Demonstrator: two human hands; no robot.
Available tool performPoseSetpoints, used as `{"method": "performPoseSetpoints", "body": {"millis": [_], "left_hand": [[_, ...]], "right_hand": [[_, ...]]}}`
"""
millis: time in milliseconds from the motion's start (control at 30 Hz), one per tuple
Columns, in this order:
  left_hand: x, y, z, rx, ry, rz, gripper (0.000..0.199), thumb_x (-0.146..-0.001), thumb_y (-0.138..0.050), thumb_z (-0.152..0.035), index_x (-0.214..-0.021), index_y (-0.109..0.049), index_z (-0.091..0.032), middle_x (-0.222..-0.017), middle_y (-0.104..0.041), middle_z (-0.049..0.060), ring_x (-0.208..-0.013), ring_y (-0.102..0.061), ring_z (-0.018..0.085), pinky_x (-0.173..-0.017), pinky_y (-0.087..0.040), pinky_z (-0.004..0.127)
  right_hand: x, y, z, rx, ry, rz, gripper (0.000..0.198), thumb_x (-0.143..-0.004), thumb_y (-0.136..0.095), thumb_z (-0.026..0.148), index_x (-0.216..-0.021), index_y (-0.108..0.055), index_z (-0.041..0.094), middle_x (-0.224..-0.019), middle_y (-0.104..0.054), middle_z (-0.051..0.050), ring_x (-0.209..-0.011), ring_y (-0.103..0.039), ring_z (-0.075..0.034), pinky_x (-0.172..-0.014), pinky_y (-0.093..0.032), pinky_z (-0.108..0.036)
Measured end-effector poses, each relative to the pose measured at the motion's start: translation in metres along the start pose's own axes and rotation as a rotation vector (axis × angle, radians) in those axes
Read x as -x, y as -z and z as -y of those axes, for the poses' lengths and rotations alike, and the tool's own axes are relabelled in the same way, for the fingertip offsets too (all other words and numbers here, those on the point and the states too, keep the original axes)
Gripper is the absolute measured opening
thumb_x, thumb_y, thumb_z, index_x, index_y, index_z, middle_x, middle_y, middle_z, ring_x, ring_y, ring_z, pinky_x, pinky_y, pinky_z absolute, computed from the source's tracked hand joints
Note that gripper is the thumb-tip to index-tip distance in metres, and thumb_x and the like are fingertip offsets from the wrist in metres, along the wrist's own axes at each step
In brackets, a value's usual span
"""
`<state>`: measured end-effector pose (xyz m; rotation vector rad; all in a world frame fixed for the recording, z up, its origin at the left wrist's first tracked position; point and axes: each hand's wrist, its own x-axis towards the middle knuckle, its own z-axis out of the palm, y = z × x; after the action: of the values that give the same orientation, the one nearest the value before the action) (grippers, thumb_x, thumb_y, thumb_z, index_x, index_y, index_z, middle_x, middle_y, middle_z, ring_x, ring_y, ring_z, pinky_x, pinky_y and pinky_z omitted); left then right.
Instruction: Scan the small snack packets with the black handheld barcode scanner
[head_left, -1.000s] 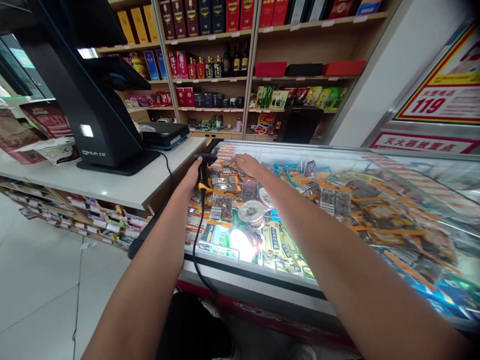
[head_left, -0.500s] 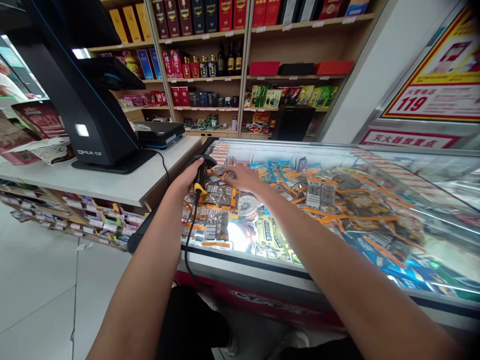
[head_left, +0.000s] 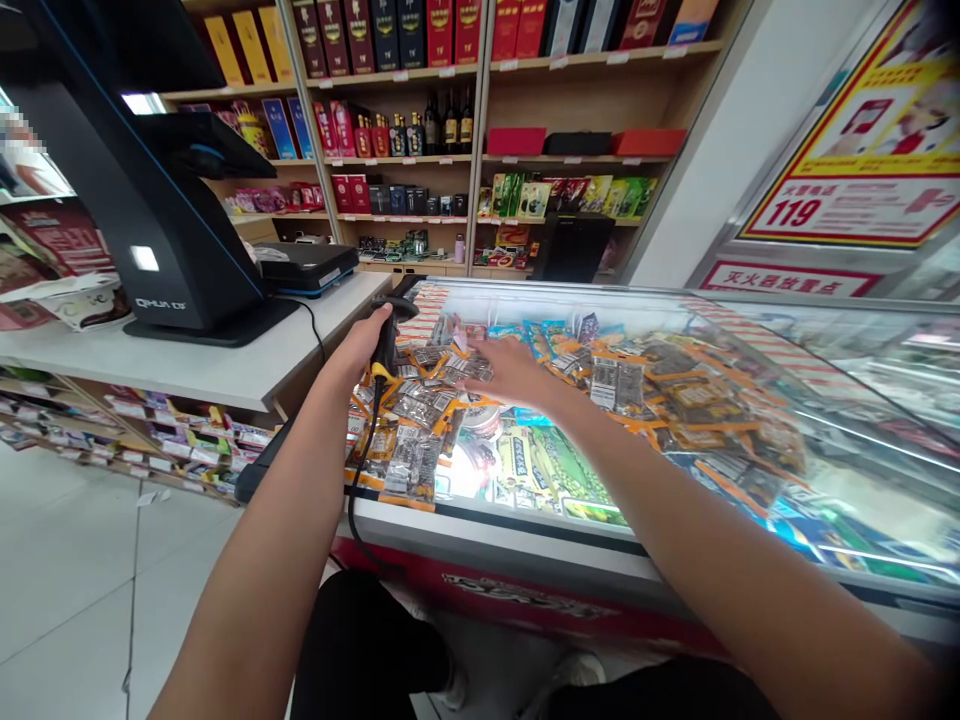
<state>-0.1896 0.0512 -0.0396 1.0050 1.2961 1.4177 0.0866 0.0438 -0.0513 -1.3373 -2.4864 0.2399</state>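
My left hand [head_left: 366, 345] is wrapped round a black and yellow barcode scanner [head_left: 386, 345], whose cable hangs down over the freezer's front edge. Below and right of the scanner lie several orange-edged snack packets [head_left: 420, 400], with clear fronts and barcode labels, on the glass lid. My right hand [head_left: 510, 372] is over the right side of these packets, fingers spread and pointing left. Whether its fingertips touch a packet I cannot make out. A larger heap of similar packets [head_left: 697, 390] lies farther right on the glass.
The chest freezer [head_left: 525, 520] spans the front, frozen goods showing through its glass. On the left, a counter [head_left: 217, 365] carries a black point-of-sale terminal [head_left: 172, 250] and a flat black scale [head_left: 307, 265]. Shelves [head_left: 480, 160] with boxes and bottles stand behind. Another person is partly visible far left.
My right hand has shifted right and its fingers have spread. The packets under it have moved, with some now nearer the front edge. The view has turned slightly right.
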Motion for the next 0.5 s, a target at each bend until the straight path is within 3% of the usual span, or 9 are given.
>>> {"method": "performPoseSetpoints", "body": {"millis": [100, 233, 433, 500], "left_hand": [[0.007, -0.014, -0.011, 0.015, -0.105, -0.004, 0.048, -0.087, -0.063, -0.066, -0.094, -0.072, -0.019, -0.077, -0.073, 0.007, -0.065, -0.070, 0.020, -0.058, -0.055, 0.028], [0.018, -0.050, -0.036, 0.074, -0.211, 0.137, 0.057, -0.089, -0.055, -0.071, -0.098, -0.069, -0.017, -0.080, -0.073, 0.009, -0.076, -0.073, 0.022, -0.064, -0.057, 0.028], [0.039, -0.102, -0.061, 0.025, -0.147, 0.351, 0.063, -0.092, -0.048, -0.074, -0.105, -0.068, -0.016, -0.065, -0.065, 0.007, -0.068, -0.072, 0.024, -0.056, -0.053, 0.030], [0.050, -0.107, -0.055, 0.014, -0.126, 0.410, 0.062, -0.092, -0.048, -0.074, -0.103, -0.068, -0.017, -0.061, -0.063, 0.006, -0.060, -0.069, 0.023, -0.051, -0.051, 0.030]], "right_hand": [[0.003, 0.002, 0.001, -0.034, -0.062, -0.009, 0.081, -0.086, -0.073, 0.063, -0.152, -0.054, 0.020, -0.156, -0.052, -0.015, -0.147, -0.042, -0.040, -0.117, -0.035, -0.054], [0.008, 0.011, 0.010, -0.232, -0.137, -0.047, 0.051, -0.089, -0.074, 0.045, -0.131, -0.069, 0.017, -0.139, -0.066, -0.017, -0.127, -0.061, -0.037, -0.104, -0.049, -0.047], [0.012, 0.034, -0.012, -0.775, -0.427, -0.204, 0.045, -0.094, -0.062, 0.050, -0.130, -0.065, 0.021, -0.134, -0.069, -0.015, -0.113, -0.069, -0.034, -0.088, -0.057, -0.043], [0.011, 0.037, -0.028, -0.756, -0.423, -0.265, 0.044, -0.099, -0.053, 0.049, -0.133, -0.062, 0.023, -0.133, -0.069, -0.015, -0.111, -0.071, -0.031, -0.085, -0.059, -0.043]]}}
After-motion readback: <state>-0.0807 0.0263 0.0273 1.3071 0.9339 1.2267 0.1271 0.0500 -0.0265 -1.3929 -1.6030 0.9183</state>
